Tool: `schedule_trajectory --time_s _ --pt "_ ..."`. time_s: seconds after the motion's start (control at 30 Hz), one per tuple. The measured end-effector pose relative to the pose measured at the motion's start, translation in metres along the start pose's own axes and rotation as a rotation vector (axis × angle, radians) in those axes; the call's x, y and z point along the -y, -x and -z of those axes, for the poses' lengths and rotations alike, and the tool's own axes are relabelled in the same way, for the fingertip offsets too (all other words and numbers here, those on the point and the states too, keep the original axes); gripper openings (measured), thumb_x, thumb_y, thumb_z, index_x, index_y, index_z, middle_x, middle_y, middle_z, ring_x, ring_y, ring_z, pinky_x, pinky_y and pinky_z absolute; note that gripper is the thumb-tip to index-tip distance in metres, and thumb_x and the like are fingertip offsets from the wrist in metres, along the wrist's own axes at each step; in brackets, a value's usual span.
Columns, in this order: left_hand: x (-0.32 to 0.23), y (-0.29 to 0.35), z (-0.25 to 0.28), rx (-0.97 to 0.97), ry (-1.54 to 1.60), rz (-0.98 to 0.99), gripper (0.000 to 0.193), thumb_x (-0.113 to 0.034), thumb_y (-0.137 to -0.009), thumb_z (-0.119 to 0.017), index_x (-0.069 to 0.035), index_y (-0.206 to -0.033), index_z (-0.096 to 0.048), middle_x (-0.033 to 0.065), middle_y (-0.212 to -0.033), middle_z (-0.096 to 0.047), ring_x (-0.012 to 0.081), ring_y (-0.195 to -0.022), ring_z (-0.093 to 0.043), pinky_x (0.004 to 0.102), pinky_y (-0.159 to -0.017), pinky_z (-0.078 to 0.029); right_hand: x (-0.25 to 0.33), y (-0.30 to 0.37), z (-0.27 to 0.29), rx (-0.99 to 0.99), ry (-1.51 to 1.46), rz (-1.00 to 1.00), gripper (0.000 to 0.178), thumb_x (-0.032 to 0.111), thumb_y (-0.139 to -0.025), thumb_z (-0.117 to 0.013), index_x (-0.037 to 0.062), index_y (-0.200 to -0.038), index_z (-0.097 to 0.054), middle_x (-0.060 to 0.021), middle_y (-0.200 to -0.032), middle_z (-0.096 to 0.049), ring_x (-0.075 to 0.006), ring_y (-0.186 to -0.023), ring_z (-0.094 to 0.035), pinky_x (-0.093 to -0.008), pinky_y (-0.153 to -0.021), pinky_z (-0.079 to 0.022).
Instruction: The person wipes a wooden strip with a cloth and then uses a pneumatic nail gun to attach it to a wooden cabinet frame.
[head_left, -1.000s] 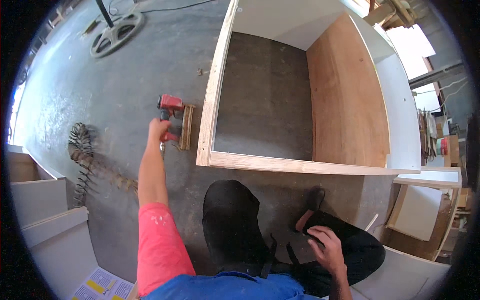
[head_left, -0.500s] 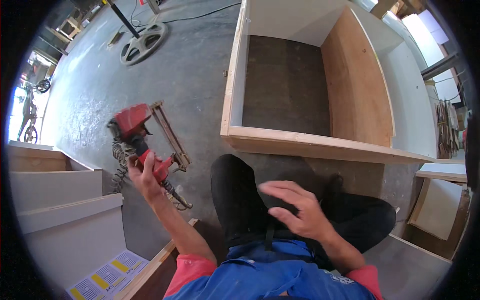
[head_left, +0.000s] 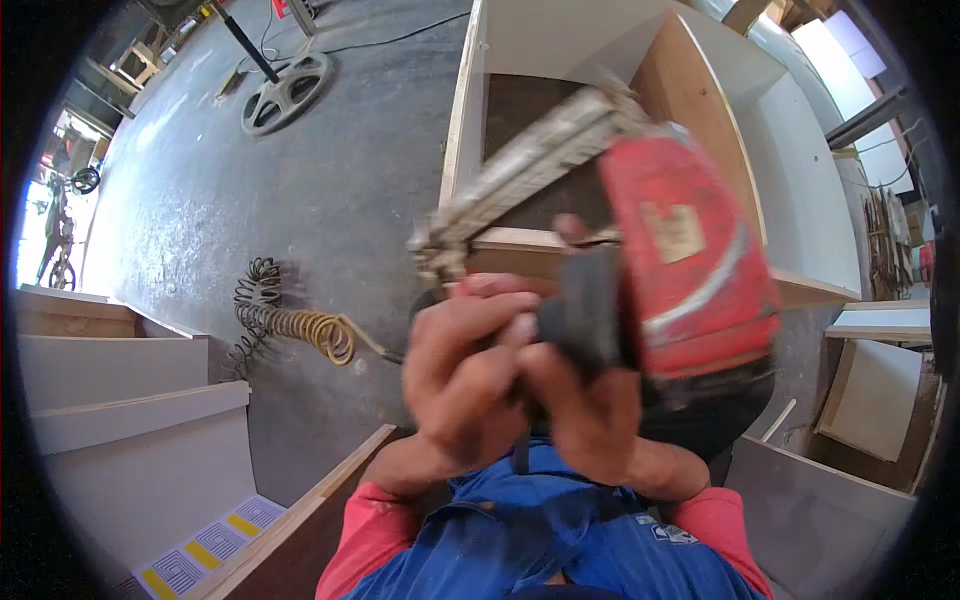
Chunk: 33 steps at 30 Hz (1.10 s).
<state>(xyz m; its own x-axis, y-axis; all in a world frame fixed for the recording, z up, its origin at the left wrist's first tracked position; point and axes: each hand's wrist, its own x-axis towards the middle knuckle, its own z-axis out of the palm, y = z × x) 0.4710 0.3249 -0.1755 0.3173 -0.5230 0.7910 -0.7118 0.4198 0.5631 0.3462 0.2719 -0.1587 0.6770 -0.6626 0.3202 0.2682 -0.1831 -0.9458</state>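
A red air nail gun [head_left: 695, 310] with a long metal magazine [head_left: 540, 165] is raised in front of my chest, blurred by motion. My left hand [head_left: 465, 375] is closed round the rear of its handle. My right hand [head_left: 590, 405] grips the black part by the red head, with one finger showing beyond it. A coiled air hose [head_left: 305, 330] trails on the floor at the left. Behind the tool stands an open wooden cabinet frame [head_left: 462, 130] with white inner faces; the tool hides its near corner.
White panelled box units [head_left: 140, 420] stand at the left, with a wooden edge [head_left: 300, 505] near my left elbow. Another open box [head_left: 870, 400] is at the right. A wheel-shaped stand base [head_left: 287, 95] and a cable [head_left: 400, 30] lie on the far floor.
The nail gun has come from low on the left to in front of my chest, its head now on the right. My right hand, open before, has closed on it.
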Motion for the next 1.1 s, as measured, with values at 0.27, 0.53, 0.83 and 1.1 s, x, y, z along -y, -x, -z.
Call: schedule_trajectory --time_s 0.27,0.53,0.83,1.1 --pt "0.053 -0.042 0.048 0.351 -0.258 0.124 0.029 -0.005 -0.079 -0.072 -0.009 -0.108 -0.072 0.0127 -0.124 -0.065 0.032 -0.115 -0.062 0.0427 -0.103 -0.046 0.021 0.041 0.073 -0.564 -0.392 -0.161 0.046 0.033 -0.106 -0.044 0.0014 -0.139 -0.043 -0.0082 -0.088 -0.052 -0.0215 -0.084 -0.055 -0.0398 -0.089 -0.051" --pt "0.159 -0.036 0.026 0.821 -0.203 0.17 0.021 -0.015 -0.094 -0.062 -0.014 -0.112 -0.073 0.0038 -0.134 -0.063 0.0284 -0.149 -0.032 0.0644 -0.122 -0.004 0.032 0.069 0.141 -0.72 -0.318 -0.187 0.052 0.028 -0.105 -0.041 -0.001 -0.148 -0.036 0.0025 -0.06 -0.041 -0.011 -0.051 -0.045 -0.0343 -0.068 -0.054" --pt "0.164 -0.051 0.017 1.041 -0.315 0.133 0.02 -0.016 -0.099 -0.055 -0.012 -0.103 -0.074 0.0006 -0.133 -0.061 0.0257 -0.153 -0.023 0.0687 -0.119 0.007 0.062 0.057 0.177 -0.302 -0.069 -0.332 0.03 0.026 -0.1 -0.05 0.0059 -0.078 -0.053 -0.0018 -0.061 -0.047 -0.0139 -0.051 -0.05 -0.0335 -0.065 -0.052" --pt "0.156 -0.046 0.01 0.99 -0.205 0.227 0.017 -0.016 -0.098 -0.058 -0.011 -0.105 -0.072 0.0009 -0.132 -0.06 0.0246 -0.153 -0.021 0.069 -0.12 0.003 0.068 0.023 0.16 -0.284 -0.027 -0.307 0.028 0.014 -0.096 -0.056 -0.0068 -0.114 -0.053 -0.0021 -0.064 -0.046 -0.0122 -0.053 -0.051 -0.034 -0.058 -0.053"
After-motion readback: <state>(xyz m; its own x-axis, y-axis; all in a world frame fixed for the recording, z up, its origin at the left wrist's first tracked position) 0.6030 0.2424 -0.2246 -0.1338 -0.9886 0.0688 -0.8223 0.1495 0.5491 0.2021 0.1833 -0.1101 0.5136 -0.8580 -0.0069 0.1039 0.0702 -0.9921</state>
